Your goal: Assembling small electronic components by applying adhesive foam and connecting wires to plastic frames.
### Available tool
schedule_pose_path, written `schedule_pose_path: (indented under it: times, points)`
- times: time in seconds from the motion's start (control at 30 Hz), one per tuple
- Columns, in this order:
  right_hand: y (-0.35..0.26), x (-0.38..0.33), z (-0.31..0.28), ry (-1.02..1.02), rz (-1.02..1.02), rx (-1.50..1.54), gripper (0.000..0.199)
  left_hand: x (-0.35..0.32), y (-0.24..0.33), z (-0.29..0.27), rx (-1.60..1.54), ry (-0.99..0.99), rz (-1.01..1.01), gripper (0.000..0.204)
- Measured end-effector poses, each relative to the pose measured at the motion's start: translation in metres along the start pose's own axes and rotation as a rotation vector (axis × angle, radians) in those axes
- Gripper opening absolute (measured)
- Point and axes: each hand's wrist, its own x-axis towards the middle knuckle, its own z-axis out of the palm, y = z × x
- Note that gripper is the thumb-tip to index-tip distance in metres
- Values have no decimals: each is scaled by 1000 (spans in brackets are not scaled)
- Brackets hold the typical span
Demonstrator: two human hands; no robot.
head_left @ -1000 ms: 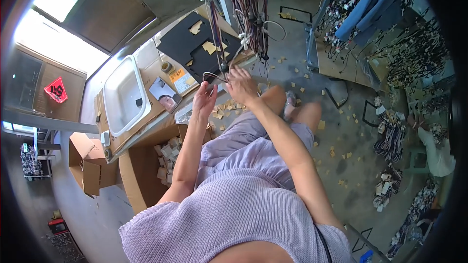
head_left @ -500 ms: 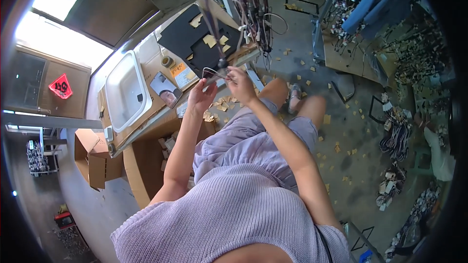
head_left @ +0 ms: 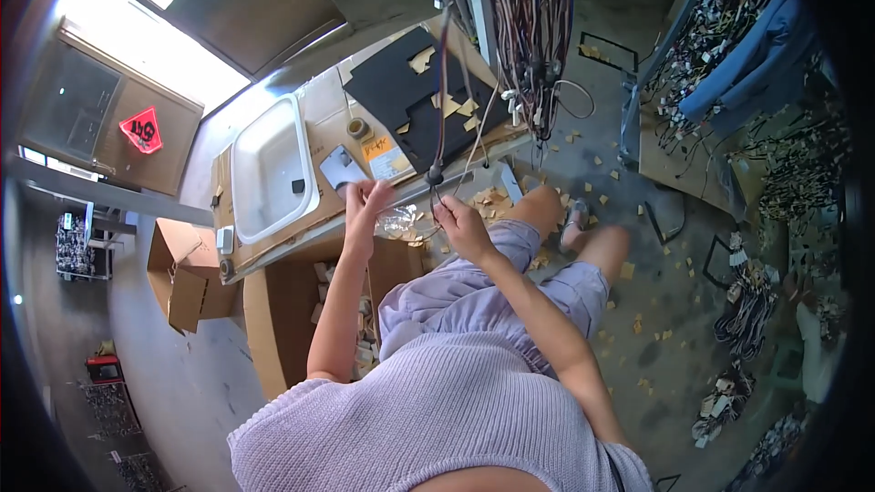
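Observation:
A thin dark wire harness (head_left: 443, 100) hangs down in front of me, with a black rubber grommet (head_left: 436, 175) low on it. Just below the grommet, my right hand (head_left: 463, 228) pinches the thin wire ends between thumb and fingers. My left hand (head_left: 367, 205) is apart from the wires, raised over the near edge of the bench beside a phone. Motion smears its fingers, so what they hold, if anything, does not show.
On the cardboard-covered bench are a white tray (head_left: 239, 178), a phone (head_left: 339, 167), a tape roll (head_left: 359, 128) and a black foam sheet (head_left: 383, 73). Hanging cables (head_left: 533, 27) stand beyond. Below is an open carton (head_left: 264, 328). Yellowish scraps litter the floor (head_left: 656, 301).
My hands were together at the wires below the grommet. Now the left has moved away to the left, while the right still grips the wires. The view has shifted a little.

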Motion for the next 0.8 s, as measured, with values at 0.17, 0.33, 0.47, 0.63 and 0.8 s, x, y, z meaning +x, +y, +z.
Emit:
schedule_pose_path:
  times: [0.17, 0.33, 0.47, 0.63, 0.8]
  points:
    - [-9, -4, 14, -82, -158, -113, 23, 27, 92, 85, 540, -191, 799, 85]
    - [-11, -10, 19, -116, -209, -192, 21, 30, 164, 164, -69, -524, 536, 73]
    - [-22, -27, 4, -174, -163, -149, 21, -1, 168, 168, 84, -723, 500, 38]
    - [13, -27, -32, 625, -94, 250, 40, -24, 145, 140, -57, -598, 226, 37]
    - [106, 68, -88, 427, 673, 1208, 45, -45, 97, 89, -93, -712, 70, 36]
